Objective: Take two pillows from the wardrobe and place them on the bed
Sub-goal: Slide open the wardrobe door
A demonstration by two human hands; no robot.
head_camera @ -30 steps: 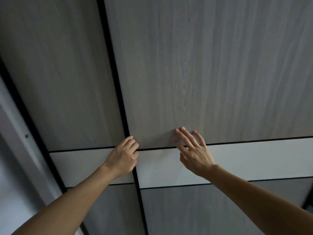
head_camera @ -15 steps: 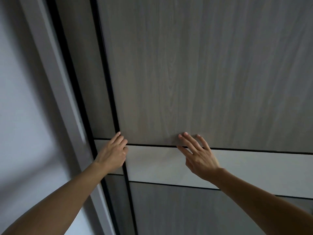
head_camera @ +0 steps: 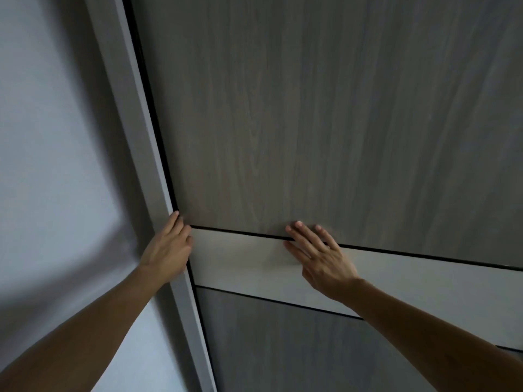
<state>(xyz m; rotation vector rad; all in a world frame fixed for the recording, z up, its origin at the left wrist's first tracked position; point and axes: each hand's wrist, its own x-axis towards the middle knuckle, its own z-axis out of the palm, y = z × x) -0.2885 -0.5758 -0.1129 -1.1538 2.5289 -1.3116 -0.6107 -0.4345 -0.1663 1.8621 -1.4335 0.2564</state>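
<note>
The wardrobe's sliding door (head_camera: 311, 123) fills most of the view: grey wood grain with a pale band (head_camera: 424, 287) across it. My left hand (head_camera: 167, 250) is at the door's left edge, fingers hooked where the door meets the grey frame (head_camera: 133, 108). My right hand (head_camera: 322, 256) lies flat on the door with its fingers spread across the black seam above the pale band. No pillow and no bed is in view; the inside of the wardrobe is hidden behind the door.
A white wall (head_camera: 51, 137) stands left of the wardrobe frame. A lower wood-grain panel (head_camera: 283, 349) continues below the pale band. I am very close to the door.
The door has slid to the left with both hands on it, covering the other panel behind it. Its left edge now sits at the frame, and the wall has come into view.
</note>
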